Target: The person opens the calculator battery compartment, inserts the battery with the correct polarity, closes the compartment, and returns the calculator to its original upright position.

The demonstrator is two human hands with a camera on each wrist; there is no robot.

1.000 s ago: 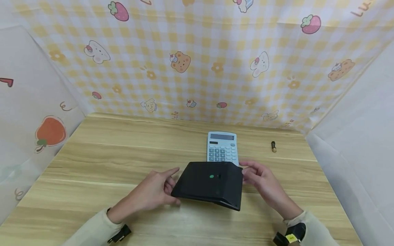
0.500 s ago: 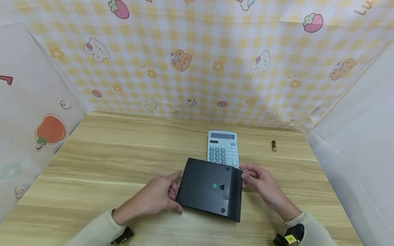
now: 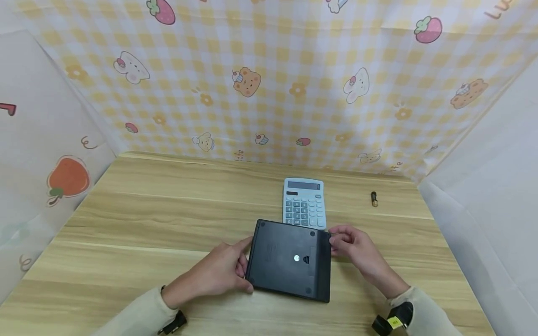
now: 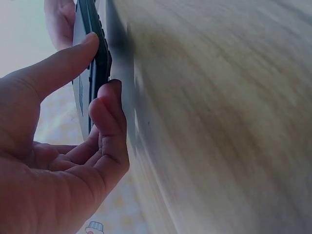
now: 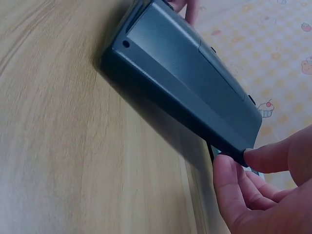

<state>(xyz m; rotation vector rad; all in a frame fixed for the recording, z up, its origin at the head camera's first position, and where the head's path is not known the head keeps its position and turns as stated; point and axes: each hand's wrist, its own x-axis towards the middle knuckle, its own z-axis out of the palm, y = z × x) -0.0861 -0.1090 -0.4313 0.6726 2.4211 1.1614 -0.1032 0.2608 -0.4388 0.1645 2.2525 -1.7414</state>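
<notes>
A black calculator [image 3: 281, 261] is held back side up just above the table, its battery cover and round feet facing me. Bumps like keys show along its underside in the left wrist view. My left hand [image 3: 220, 270] holds its left end, thumb [image 4: 73, 56] on the edge and curled fingers beneath. At the far right corner my right hand [image 3: 357, 247] pinches it between thumb and fingers, as the right wrist view [image 5: 263, 190] also shows. Directly behind lies a light blue calculator [image 3: 303, 203], face up, its front edge close to the black one.
A small black-and-copper battery [image 3: 374, 199] lies on the wooden table [image 3: 168, 210] at the back right. Behind the table hangs a yellow checked cloth [image 3: 269, 107], with pale sheets on the left and right sides.
The black calculator has turned from a steep tilt to nearly level, showing its back. My left hand has moved slightly right with it; my right hand has barely shifted.
</notes>
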